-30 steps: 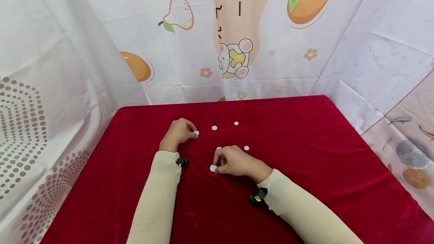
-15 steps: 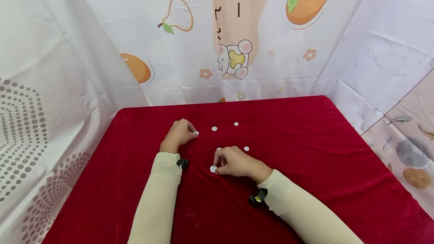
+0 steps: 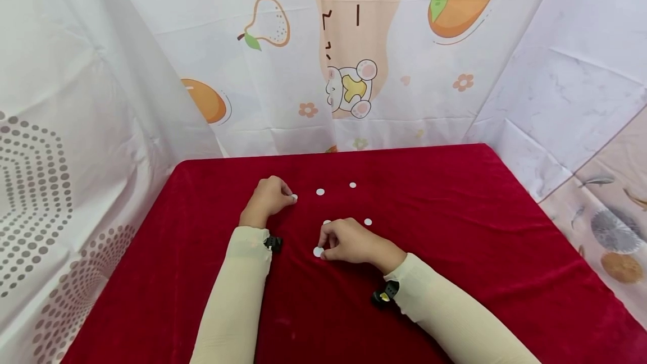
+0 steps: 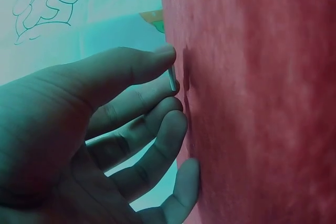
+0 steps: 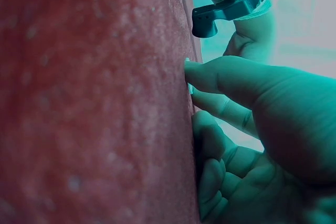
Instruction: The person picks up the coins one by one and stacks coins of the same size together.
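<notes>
At the left of the red cloth, my left hand (image 3: 269,196) pinches a small thin white disc (image 3: 295,198) between thumb and index finger. The left wrist view shows this disc (image 4: 172,78) edge-on, slightly off the cloth, with the other fingers loosely bent below. Nearer to me, my right hand (image 3: 350,241) holds another white disc (image 3: 318,251) by its right edge, thumb and index finger on it, low at the cloth. In the right wrist view only a sliver of that disc (image 5: 190,88) shows between the fingertips.
Two white discs, one left (image 3: 320,191) and one right (image 3: 352,185), lie farther back. One disc (image 3: 368,222) lies right of my right hand; another (image 3: 326,221) is partly hidden behind it. The red cloth (image 3: 455,212) covers the table. Printed curtains (image 3: 283,83) surround it.
</notes>
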Demonstrator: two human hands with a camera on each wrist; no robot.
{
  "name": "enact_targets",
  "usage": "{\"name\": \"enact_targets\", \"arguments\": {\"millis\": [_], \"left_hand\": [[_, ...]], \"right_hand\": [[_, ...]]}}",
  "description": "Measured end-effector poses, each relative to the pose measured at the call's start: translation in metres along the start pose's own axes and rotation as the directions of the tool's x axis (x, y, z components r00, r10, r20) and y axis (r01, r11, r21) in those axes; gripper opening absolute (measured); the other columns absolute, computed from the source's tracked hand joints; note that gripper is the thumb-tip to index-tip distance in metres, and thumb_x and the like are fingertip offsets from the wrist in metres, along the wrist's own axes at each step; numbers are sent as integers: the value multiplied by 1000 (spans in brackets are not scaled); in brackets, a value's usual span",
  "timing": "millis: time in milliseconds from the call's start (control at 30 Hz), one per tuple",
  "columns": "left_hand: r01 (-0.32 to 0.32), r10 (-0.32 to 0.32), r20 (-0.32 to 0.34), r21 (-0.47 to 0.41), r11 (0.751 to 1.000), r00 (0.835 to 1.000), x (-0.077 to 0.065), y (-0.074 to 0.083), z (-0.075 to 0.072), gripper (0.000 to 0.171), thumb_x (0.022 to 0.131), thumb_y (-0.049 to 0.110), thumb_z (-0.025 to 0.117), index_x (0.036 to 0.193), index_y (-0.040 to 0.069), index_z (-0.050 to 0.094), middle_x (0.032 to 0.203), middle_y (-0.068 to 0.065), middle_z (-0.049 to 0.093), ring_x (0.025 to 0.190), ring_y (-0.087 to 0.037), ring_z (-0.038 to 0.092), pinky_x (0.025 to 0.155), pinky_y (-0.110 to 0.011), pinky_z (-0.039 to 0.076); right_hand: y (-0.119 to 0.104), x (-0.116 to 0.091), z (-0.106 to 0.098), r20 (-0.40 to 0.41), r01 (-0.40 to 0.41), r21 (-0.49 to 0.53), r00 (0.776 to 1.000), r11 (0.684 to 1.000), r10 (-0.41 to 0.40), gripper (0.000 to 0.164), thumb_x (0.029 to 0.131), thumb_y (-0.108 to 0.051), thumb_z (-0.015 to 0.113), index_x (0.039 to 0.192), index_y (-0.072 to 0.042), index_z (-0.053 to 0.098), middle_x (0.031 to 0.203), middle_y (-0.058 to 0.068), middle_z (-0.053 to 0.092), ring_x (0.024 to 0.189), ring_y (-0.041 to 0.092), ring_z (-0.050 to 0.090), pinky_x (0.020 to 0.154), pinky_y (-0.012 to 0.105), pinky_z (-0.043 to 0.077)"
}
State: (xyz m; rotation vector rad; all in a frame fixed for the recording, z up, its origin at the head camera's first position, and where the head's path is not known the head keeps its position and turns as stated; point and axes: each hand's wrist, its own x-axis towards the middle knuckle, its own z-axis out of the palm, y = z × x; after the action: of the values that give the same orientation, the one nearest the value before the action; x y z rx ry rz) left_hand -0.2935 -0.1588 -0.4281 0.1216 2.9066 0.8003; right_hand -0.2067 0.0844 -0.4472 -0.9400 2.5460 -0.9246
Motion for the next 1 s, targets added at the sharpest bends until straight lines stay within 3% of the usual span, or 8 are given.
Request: {"name": "enact_targets", "arguments": {"millis": [233, 467, 733, 1000], "left_hand": [[-29, 29, -3, 35, 999, 1000, 2, 13, 0, 16, 90, 23, 80, 96, 8, 79, 96, -7, 75, 87, -23, 67, 79, -40, 58], [-57, 59, -33, 47, 997, 998, 0, 21, -10, 14, 89, 23, 81, 91, 9, 79, 91, -4, 74, 85, -23, 67, 78, -41, 58], [-89, 96, -54, 110, 990, 994, -13, 23, -25, 15, 90, 27, 80, 89, 12, 78, 86, -2, 73, 79, -21, 65, 75, -39, 57], [-116, 121, -59, 82, 990, 991, -31, 33, -36, 24, 89, 30, 82, 101, 9, 80, 95, -3, 75, 85, -22, 67, 79, -40, 58]], "right_hand": [[1, -1, 0, -16, -2, -10, 1000, 1000, 2, 12, 86, -20, 84, 89, -23, 72, 70, -12, 63, 63, 4, 58, 62, 24, 49], [3, -1, 1, -12, 18, -1, 1000, 1000, -18, 11, 87, -20, 83, 90, -23, 73, 70, -11, 63, 63, 5, 58, 61, 24, 49], [3, 1, 0, -1, 9, -1, 1000, 1000, -9, 10, 87, -21, 83, 89, -23, 74, 70, -12, 64, 63, 5, 59, 61, 24, 50], [2, 0, -2, 5, 11, 19, 1000, 1000, -11, 10, 87, -20, 84, 90, -21, 74, 70, -12, 64, 63, 6, 59, 61, 24, 50]]}}
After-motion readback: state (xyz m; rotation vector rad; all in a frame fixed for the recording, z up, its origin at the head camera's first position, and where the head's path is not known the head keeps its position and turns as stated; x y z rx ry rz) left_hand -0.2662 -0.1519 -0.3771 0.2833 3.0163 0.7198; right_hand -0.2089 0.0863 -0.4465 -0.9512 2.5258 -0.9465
